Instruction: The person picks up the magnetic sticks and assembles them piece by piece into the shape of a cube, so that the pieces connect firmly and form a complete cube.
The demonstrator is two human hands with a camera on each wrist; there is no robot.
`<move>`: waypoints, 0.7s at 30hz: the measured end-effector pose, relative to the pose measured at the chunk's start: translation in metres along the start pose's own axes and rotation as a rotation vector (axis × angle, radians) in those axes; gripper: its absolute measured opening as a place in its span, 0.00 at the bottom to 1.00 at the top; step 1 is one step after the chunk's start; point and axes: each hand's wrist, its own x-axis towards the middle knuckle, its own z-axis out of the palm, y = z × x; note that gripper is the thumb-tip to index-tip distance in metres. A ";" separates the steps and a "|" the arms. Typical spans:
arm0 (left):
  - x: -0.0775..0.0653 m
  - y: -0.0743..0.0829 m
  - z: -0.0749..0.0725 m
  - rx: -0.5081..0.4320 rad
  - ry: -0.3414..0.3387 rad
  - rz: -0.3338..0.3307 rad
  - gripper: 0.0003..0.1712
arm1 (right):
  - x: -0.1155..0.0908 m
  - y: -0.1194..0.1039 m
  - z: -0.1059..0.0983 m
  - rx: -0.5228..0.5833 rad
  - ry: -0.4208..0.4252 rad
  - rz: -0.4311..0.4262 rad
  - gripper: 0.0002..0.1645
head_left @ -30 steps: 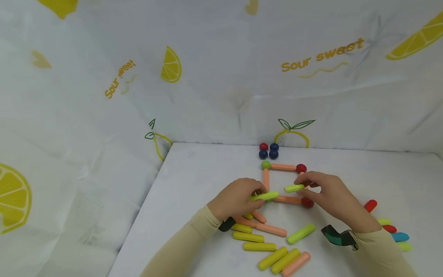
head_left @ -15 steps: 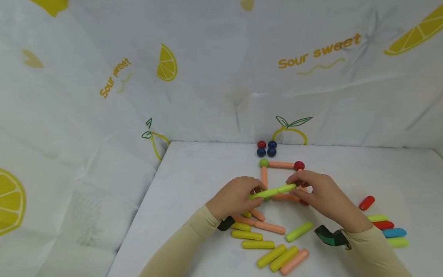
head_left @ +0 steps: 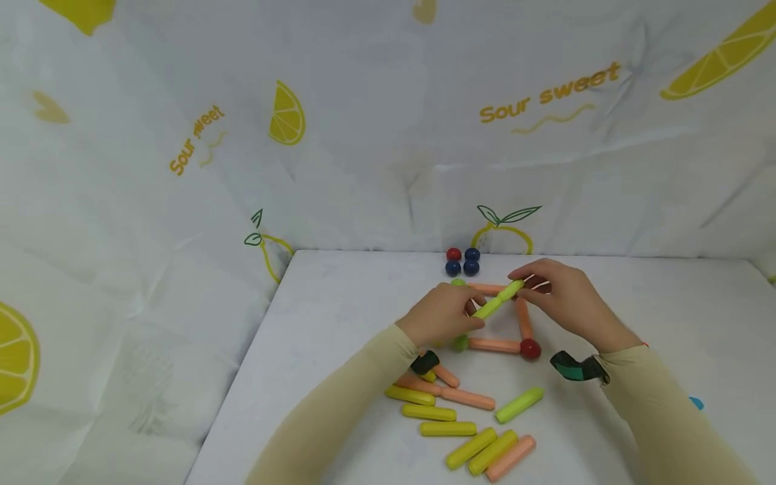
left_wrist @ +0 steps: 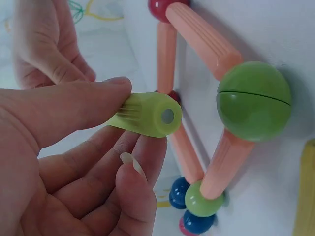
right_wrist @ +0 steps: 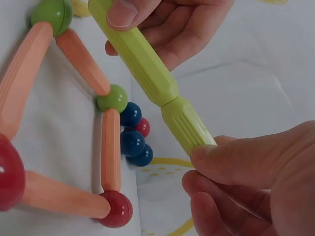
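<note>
Two lime-green construction rods, joined end to end and held above a white table (head_left: 330,303). The left hand (head_left: 441,312) pinches the left rod (right_wrist: 140,61) between thumb and curled fingers; the right hand (head_left: 568,298) likewise pinches the right rod (right_wrist: 186,123), closed to the rod's thickness. One second ago a gap separated the two; their ends now meet. Since half a second ago, the pair has moved farther away and slants more steeply, its right end far. Below lies the square of peach rods (head_left: 494,345), green balls (right_wrist: 112,98) at its left corners, red balls (head_left: 530,349) at its right. Nearer to me, yellow rods (head_left: 448,428) and a third lime rod (head_left: 519,405) lie as before.
</note>
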 end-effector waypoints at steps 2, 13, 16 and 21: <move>0.008 0.003 0.004 -0.024 -0.001 -0.031 0.20 | 0.005 0.006 -0.001 -0.009 -0.011 0.007 0.17; 0.021 0.005 0.020 0.052 0.000 -0.083 0.17 | 0.015 0.022 0.009 -0.035 -0.097 0.066 0.15; 0.021 0.004 0.022 0.060 -0.007 -0.078 0.17 | 0.015 0.024 0.011 -0.046 -0.104 0.072 0.15; 0.020 0.004 0.024 0.067 -0.009 -0.080 0.19 | 0.018 0.027 0.016 -0.048 -0.118 0.089 0.13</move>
